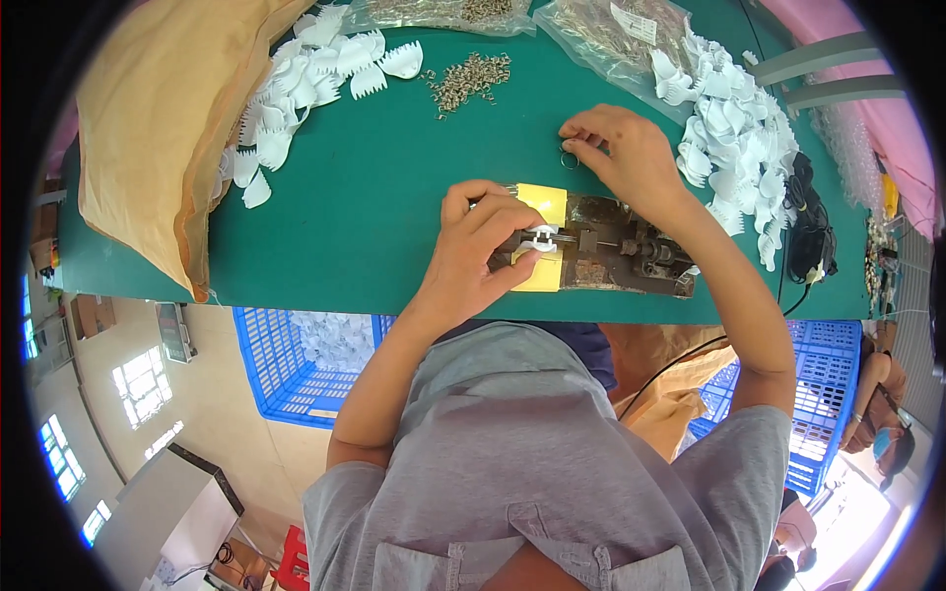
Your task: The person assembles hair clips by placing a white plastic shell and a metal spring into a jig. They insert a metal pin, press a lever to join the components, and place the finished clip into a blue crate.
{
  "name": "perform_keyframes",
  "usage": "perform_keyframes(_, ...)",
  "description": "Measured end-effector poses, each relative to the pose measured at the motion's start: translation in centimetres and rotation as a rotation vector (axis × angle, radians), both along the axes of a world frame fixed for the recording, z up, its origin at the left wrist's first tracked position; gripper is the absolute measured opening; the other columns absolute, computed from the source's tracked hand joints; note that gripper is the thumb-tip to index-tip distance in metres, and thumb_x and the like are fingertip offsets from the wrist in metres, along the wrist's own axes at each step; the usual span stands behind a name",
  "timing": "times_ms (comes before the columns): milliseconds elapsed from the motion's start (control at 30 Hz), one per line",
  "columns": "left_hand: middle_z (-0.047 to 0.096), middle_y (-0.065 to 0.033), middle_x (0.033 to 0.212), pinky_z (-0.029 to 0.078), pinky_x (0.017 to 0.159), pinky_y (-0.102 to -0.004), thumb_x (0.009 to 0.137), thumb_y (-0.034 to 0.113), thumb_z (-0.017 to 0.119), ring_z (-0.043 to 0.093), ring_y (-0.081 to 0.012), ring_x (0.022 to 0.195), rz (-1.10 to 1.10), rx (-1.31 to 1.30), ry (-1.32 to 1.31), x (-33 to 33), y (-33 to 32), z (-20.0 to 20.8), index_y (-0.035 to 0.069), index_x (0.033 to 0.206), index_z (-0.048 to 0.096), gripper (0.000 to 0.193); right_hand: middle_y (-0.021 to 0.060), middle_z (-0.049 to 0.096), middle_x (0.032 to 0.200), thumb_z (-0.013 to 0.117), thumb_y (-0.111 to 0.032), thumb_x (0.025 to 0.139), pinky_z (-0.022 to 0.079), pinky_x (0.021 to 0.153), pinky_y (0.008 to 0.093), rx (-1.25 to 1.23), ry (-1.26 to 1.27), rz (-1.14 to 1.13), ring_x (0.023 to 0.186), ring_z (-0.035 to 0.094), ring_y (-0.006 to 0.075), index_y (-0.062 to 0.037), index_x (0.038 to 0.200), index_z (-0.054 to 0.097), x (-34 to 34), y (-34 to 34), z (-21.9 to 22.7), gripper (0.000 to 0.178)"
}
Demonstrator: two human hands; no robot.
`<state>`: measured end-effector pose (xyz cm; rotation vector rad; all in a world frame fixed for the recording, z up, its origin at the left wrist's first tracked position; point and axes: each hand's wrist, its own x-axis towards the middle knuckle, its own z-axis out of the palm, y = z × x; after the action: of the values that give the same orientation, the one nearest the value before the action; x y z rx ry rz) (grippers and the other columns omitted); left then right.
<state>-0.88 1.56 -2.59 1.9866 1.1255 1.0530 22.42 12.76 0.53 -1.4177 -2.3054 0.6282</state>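
My left hand (478, 241) is closed around a small white hair claw clip (541, 239), thumb and fingers on its two sides. The clip sits at the tip of a dark metal bench fixture (616, 246), in front of yellow plates (542, 201). Most of the clip is hidden by my fingers. Above the fixture, toward the far side, my right hand (621, 153) is closed in a pinch. A thin metal ring (570, 161) shows at its fingertips. Beyond that hand lies a loose pile of small metal springs (471, 83) on the green table (365, 217).
White toothed clip halves lie in a left heap (286, 98) beside a brown paper sack (168, 128) and a right heap (734, 138). Clear bags (611, 49) lie at the back. Black cable (810, 222) lies right. Blue crates (286, 384) stand below; a person (877, 394) is at right.
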Motion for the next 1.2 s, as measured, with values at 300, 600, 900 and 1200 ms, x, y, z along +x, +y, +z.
perform_keyframes(300,0.071,-0.0038,0.115,0.045,0.102,-0.0417,0.081,0.012,0.082,0.053,-0.0303,0.120,-0.009,0.032,-0.015,0.0,0.2,-0.2,0.009,0.111,0.070,0.032,0.0117,0.068,0.091,0.072,-0.014,0.090,0.055,0.076,0.0465,0.140,-0.056,-0.003,0.087,0.068,0.0339,-0.0053,0.092,0.071,-1.6,0.0,-2.0,0.009)
perform_keyframes(600,0.070,-0.0039,0.115,0.044,0.103,-0.0421,0.081,0.012,0.082,0.053,-0.0306,0.119,-0.009,0.029,-0.008,0.2,0.2,0.0,0.008,0.110,0.070,0.031,0.0130,0.071,0.090,0.069,-0.007,0.093,0.058,0.076,0.0397,0.089,0.110,0.089,0.082,0.072,0.0294,0.0021,0.100,0.070,-1.3,-0.5,-0.4,0.012)
perform_keyframes(900,0.070,-0.0043,0.113,0.048,0.096,-0.0396,0.078,0.004,0.084,0.054,-0.0295,0.119,0.010,-0.022,-0.031,0.1,0.1,-0.1,0.009,0.110,0.070,0.035,0.0079,0.067,0.091,0.073,-0.007,0.094,0.048,0.086,0.0368,-0.134,0.309,0.055,0.090,0.059,0.0237,-0.0023,0.101,0.072,-1.5,-8.2,3.9,0.009)
perform_keyframes(1200,0.070,-0.0047,0.110,0.047,0.096,-0.0405,0.082,0.006,0.084,0.054,-0.0299,0.118,0.023,0.015,-0.025,0.2,0.1,-0.3,0.007,0.110,0.070,0.031,0.0079,0.062,0.087,0.072,-0.011,0.094,0.043,0.090,0.0393,-0.194,0.224,0.076,0.091,0.053,0.0273,-0.0051,0.099,0.073,-2.0,-8.7,3.8,0.008)
